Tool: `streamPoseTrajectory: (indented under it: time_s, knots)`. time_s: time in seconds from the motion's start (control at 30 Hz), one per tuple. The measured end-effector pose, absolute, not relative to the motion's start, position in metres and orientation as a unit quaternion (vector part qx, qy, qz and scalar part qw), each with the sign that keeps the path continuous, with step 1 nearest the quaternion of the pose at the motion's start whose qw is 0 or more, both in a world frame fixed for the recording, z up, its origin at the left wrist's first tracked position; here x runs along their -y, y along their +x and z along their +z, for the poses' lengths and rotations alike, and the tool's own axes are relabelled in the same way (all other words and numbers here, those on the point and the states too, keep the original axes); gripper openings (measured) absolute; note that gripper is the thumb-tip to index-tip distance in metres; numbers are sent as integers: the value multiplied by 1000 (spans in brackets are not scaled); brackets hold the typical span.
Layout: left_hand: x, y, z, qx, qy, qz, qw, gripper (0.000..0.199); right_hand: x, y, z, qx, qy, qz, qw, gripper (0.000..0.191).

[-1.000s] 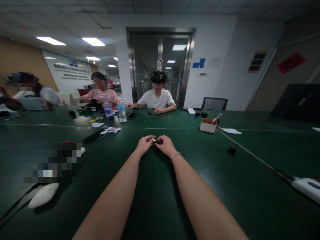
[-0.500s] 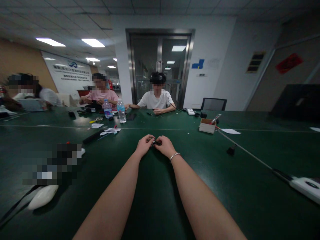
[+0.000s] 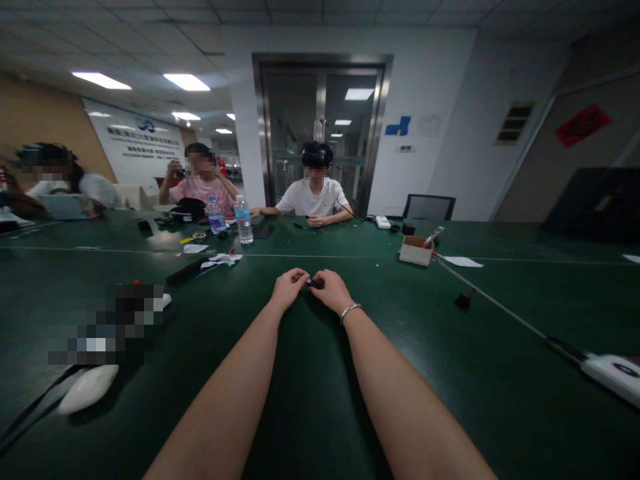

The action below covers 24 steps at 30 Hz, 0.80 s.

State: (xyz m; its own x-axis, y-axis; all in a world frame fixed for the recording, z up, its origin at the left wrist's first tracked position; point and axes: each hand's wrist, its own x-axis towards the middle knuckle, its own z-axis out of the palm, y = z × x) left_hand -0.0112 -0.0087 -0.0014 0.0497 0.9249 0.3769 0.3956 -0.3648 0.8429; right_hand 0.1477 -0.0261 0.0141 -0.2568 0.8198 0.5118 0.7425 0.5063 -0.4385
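Note:
Over the dark green table, my right hand (image 3: 331, 289) pinches a small black object (image 3: 315, 285) with a pale, shiny left end. Its exact kind is too small to make out. My left hand (image 3: 290, 291) is closed in a pinch right beside that pale end, thumb and fingertips together. Whatever those fingertips hold, if anything, cannot be seen. Both forearms reach forward, and a silver bracelet (image 3: 351, 312) circles my right wrist.
Left of my arms lie a white rounded object (image 3: 89, 389) and a black bar-shaped thing (image 3: 187, 271). Ahead are water bottles (image 3: 244, 221) and seated people. To the right are a small box (image 3: 415, 251), a black clip-like item (image 3: 465, 299) and a white device (image 3: 613, 375) on a cable.
My left fingertips have drawn slightly left off the small black object, showing its pale end. Across the table, the person in pink has raised both hands toward the head.

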Motion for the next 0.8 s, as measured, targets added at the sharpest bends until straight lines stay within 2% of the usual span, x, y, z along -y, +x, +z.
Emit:
streamPoseTrajectory:
  time_s: [0.27,0.8]
  knots:
    - [11,-10,1,-453,686,475,314,21,25,149,13,789,-497,59,357,11]
    - [26,-6,12,-622,659,397,143,39,28,142,15,810,-477,41,339,12]
